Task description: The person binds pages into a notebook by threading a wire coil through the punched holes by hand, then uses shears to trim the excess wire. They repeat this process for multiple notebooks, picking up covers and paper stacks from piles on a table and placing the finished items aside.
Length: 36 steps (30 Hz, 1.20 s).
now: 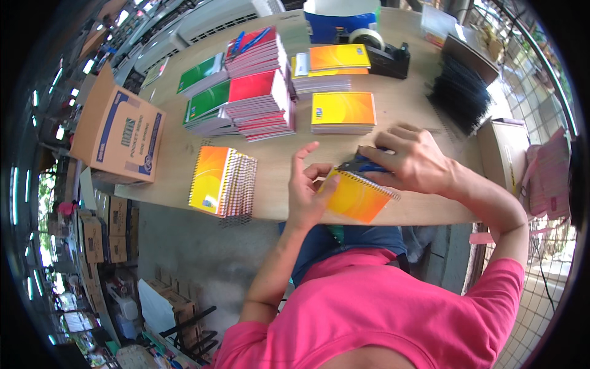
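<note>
My left hand [306,192] grips a small yellow-orange spiral notebook [359,200] by its left end, thumb on the cover and index finger raised. The wire coil runs along the notebook's upper edge, and the pad is tilted over the table's front edge. My right hand [413,157] is closed around blue-handled pliers [364,165], whose dark jaws are at the left end of the coil. My fingers partly cover the tool. To the left, a row of coil-bound yellow-orange notebooks [212,179] lies on the table.
Behind my hands are stacks of yellow [343,109], red [252,89] and green [209,101] pads. A tape dispenser [390,61] and blue box [341,27] stand farther back. Black wire coils [461,95] lie at right, and an open carton [126,135] sits at left.
</note>
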Each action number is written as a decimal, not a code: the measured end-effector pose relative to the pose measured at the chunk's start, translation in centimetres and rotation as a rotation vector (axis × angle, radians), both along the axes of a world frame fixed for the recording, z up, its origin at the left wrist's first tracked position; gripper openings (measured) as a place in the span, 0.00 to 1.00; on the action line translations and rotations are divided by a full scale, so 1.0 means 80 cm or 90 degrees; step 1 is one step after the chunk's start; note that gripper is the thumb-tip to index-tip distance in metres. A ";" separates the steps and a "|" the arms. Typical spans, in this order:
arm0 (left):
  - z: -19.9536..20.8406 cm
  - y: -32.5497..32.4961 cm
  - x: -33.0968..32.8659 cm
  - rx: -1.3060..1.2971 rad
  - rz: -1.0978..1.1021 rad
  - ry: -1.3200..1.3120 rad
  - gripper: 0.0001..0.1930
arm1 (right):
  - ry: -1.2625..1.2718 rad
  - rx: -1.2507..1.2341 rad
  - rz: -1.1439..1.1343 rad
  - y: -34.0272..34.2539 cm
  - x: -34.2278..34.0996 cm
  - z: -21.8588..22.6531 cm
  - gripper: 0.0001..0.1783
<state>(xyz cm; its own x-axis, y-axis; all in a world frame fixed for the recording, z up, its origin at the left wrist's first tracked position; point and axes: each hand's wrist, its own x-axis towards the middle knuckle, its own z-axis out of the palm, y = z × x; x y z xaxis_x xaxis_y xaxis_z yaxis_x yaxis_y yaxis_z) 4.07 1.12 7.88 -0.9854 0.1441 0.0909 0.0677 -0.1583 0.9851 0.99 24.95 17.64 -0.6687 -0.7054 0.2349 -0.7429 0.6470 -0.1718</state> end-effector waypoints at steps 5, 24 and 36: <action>0.051 -0.010 0.030 -0.248 0.157 0.127 0.11 | -0.137 -0.300 -0.077 0.010 0.021 -0.001 0.19; 0.074 -0.235 -0.117 -0.764 -0.064 0.371 0.10 | -0.061 -0.211 -0.219 0.020 0.049 -0.148 0.41; 0.038 -0.035 -0.142 -0.401 0.198 0.208 0.19 | 0.020 -0.147 -0.365 0.133 -0.048 -0.143 0.18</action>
